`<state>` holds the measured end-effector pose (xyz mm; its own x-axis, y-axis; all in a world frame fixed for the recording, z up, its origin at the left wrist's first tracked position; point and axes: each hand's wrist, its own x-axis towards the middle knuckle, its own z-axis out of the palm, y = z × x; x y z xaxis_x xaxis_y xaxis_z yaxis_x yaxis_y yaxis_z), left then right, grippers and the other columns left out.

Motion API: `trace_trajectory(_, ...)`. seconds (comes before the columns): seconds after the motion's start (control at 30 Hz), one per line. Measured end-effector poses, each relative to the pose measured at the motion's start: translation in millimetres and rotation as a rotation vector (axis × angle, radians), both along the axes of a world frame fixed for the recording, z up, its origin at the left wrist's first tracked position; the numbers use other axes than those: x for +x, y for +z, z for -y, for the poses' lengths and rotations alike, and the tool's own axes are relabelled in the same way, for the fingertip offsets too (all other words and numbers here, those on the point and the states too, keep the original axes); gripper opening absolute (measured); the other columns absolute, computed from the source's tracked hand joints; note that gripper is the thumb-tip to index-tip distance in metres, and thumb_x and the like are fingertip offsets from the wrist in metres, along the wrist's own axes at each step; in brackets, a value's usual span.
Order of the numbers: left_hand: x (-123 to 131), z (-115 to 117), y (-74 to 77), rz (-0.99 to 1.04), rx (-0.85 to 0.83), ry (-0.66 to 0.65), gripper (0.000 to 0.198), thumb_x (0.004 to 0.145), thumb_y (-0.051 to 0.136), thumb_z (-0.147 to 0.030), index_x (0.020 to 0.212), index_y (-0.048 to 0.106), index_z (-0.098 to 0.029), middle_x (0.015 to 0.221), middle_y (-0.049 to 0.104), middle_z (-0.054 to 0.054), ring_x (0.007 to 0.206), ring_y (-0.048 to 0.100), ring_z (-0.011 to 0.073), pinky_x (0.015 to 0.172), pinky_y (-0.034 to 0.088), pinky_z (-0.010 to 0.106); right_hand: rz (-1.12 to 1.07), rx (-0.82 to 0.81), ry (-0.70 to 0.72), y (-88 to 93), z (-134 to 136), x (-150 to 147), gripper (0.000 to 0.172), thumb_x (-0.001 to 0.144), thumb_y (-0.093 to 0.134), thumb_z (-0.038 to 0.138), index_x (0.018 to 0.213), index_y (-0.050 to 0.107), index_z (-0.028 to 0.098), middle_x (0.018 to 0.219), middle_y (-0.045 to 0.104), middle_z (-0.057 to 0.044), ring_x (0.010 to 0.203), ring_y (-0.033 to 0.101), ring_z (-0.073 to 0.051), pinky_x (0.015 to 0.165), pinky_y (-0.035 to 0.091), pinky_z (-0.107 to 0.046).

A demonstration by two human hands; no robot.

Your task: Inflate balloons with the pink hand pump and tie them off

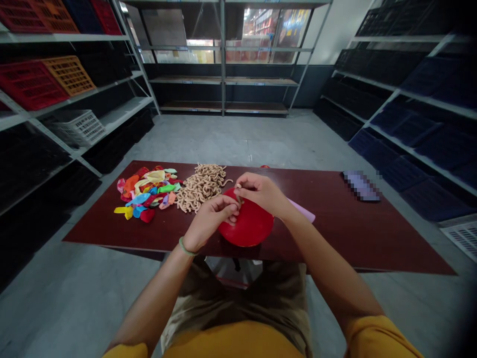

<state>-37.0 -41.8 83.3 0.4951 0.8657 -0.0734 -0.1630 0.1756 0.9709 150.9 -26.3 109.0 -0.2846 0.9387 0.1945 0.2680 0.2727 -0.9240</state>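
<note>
So the left hand (208,220) and right hand (261,192) both have fingers pinched on the neck of the red balloon (250,227) at the counter (354,233) edge — one looks inflated, the flat balloons (146,195) pile left.

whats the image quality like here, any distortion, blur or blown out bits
Head view: wide-angle lens bows the shelving racks at both edges; the back windows are overexposed; the left hand, right hand and red balloon they pinch are sharp and evenly lit; a pixelated patch sits on the table at right; the lower right corner darkens.
</note>
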Motion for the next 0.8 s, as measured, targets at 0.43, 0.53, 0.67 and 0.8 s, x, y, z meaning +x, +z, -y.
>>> trace_trajectory(0.43, 1, -3, 2.2, -0.038, -0.056, 0.003, 0.019, 0.077, 0.073, -0.026, 0.088, 0.063, -0.015, 0.078, 0.071, 0.003, 0.059, 0.064, 0.0104, 0.062, 0.054, 0.023, 0.206, 0.296, 0.183, 29.0, -10, -4, 0.003, 0.084, 0.065, 0.026, 0.086, 0.065, 0.023, 0.087, 0.065, 0.001, 0.081, 0.058, -0.012, 0.075, 0.045, -0.027)
trace_trajectory(0.53, 3, -3, 1.1, -0.044, -0.038, 0.02, 0.017, 0.075, 0.075, -0.026, 0.082, 0.064, -0.015, 0.076, 0.071, 0.003, 0.058, 0.064, 0.0106, 0.061, 0.055, 0.024, 0.231, 0.273, 0.236, 30.7, -15, -14, 0.006, 0.084, 0.065, 0.025, 0.088, 0.061, 0.022, 0.086, 0.063, 0.002, 0.078, 0.056, -0.012, 0.072, 0.045, -0.026)
trace_trajectory(0.67, 1, -1, -2.2, -0.009, -0.032, 0.081, 0.025, 0.077, 0.075, -0.036, 0.085, 0.064, -0.014, 0.076, 0.071, 0.004, 0.057, 0.063, 0.0099, 0.058, 0.054, 0.022, 0.164, 0.212, 0.093, 22.0, -10, 0, 0.02, 0.091, 0.057, 0.032, 0.108, 0.058, 0.023, 0.094, 0.065, -0.001, 0.083, 0.058, -0.014, 0.075, 0.047, -0.028)
trace_trajectory(0.8, -2, 0, -2.7, 0.006, -0.041, 0.085, 0.029, 0.078, 0.075, -0.039, 0.091, 0.066, -0.015, 0.078, 0.071, 0.004, 0.057, 0.063, 0.0092, 0.058, 0.054, 0.02, 0.405, 0.316, 0.109, 10.2, 3, 21, 0.02, 0.091, 0.06, 0.037, 0.107, 0.068, 0.028, 0.108, 0.064, -0.004, 0.105, 0.054, -0.02, 0.096, 0.04, -0.04)
